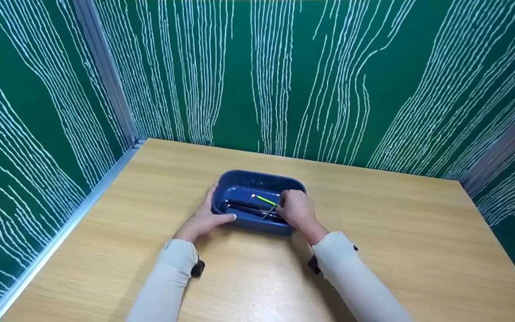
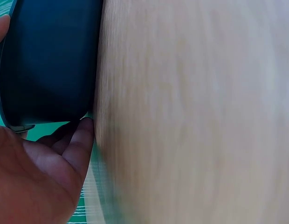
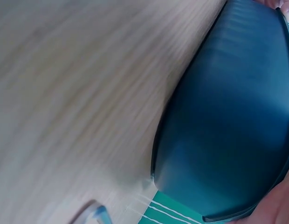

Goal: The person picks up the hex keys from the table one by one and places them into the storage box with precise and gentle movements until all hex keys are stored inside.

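A blue rounded bin (image 1: 257, 226) stands on the table, its side (image 2: 51, 60) filling much of the left wrist view. My left hand (image 1: 204, 219) grips its left end, with the thumb along the near side and the fingers round the far side. Inside the bin lie dark pens (image 1: 246, 206), a bright green stick (image 1: 265, 200) and a thin grey rod (image 1: 269, 212) crossing the pens. My right hand (image 1: 300, 209) reaches over the right end with bent fingers beside these items. The back of the hand hides its fingertips, so whether it pinches anything is unclear.
The wooden table (image 1: 150, 179) extends around the bin. Green walls (image 1: 235, 67) with white wavy lines rise behind and at both sides, with metal posts (image 1: 105, 67) at the corners. A blurred grey-blue object (image 3: 95, 213) shows low in the right wrist view.
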The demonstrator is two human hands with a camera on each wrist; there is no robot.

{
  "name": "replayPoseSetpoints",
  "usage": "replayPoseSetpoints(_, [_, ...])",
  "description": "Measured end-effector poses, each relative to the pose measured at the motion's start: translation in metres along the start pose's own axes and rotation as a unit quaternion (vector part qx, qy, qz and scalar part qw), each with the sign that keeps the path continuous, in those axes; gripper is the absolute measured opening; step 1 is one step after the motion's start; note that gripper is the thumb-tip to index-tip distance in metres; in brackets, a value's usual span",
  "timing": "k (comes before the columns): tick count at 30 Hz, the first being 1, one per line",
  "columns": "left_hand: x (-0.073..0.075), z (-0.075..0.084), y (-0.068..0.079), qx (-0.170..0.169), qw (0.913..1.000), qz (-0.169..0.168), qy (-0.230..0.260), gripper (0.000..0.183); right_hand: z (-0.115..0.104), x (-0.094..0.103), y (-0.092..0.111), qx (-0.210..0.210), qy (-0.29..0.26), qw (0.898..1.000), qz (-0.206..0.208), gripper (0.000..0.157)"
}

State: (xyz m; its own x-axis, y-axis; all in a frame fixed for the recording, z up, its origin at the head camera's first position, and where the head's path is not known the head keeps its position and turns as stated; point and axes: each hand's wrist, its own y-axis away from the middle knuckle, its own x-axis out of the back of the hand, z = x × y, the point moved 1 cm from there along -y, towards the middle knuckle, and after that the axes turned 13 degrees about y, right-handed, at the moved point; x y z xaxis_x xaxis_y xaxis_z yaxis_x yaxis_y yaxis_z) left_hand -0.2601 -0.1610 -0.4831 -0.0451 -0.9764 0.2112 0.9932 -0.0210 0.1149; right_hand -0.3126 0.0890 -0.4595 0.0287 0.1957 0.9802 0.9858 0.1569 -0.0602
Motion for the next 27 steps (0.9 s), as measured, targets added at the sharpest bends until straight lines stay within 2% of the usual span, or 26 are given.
replayPoseSetpoints(5, [0.0, 0.001, 0.001, 0.006, 1.0, -0.001, -0.002, 0.097, -0.001, 0.0008, 0.0003, 0.009, 0.021, 1.0, -0.007, 0.007])
replayPoseSetpoints(12, [0.0018, 0.0004, 0.0014, -0.021, 0.9998, -0.002, 0.003, 0.098, -0.0028, 0.0001, -0.0003, 0.039, 0.054, 0.998, 0.02, 0.005])
replayPoseSetpoints(17, [0.0014, -0.0014, 0.0011, -0.011, 0.9999, -0.006, 0.003, 0.098, -0.0025, -0.0007, 0.0003, 0.037, 0.045, 0.998, 0.006, 0.008])
replayPoseSetpoints(23, [0.0006, 0.0007, 0.0012, -0.012, 0.9999, -0.006, 0.005, 0.098, -0.0006, -0.0011, 0.0017, 0.05, 0.025, 0.998, 0.023, 0.023])
replayPoseSetpoints(27, [-0.0001, 0.0023, 0.0013, -0.014, 0.9999, -0.004, 0.004, 0.098, 0.0006, -0.0014, 0.0024, 0.051, 0.016, 0.998, 0.023, 0.025])
